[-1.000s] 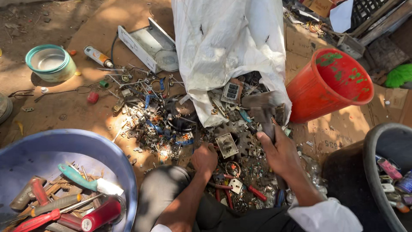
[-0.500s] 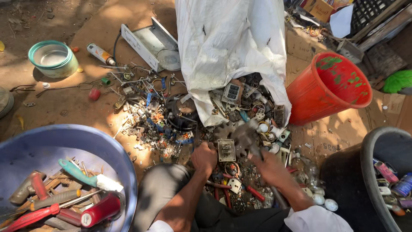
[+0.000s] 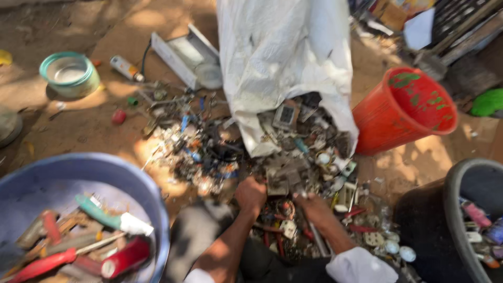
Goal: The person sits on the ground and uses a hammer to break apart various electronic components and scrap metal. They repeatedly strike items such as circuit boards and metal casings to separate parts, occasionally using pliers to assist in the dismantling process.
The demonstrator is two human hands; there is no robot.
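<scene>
Both hands work in a heap of mixed grey metal and electrical scrap (image 3: 293,173) spilling from a white woven plastic sack (image 3: 283,57) onto the dirt. The left hand (image 3: 250,195) is clenched on small pieces at the heap's near edge. The right hand (image 3: 313,207), just beside it, grasps a thin metal rod (image 3: 317,238); blur hides finer detail. A red plastic bucket (image 3: 403,112) lies tipped to the right, a blue plastic tub (image 3: 78,173) of tools to the left.
</scene>
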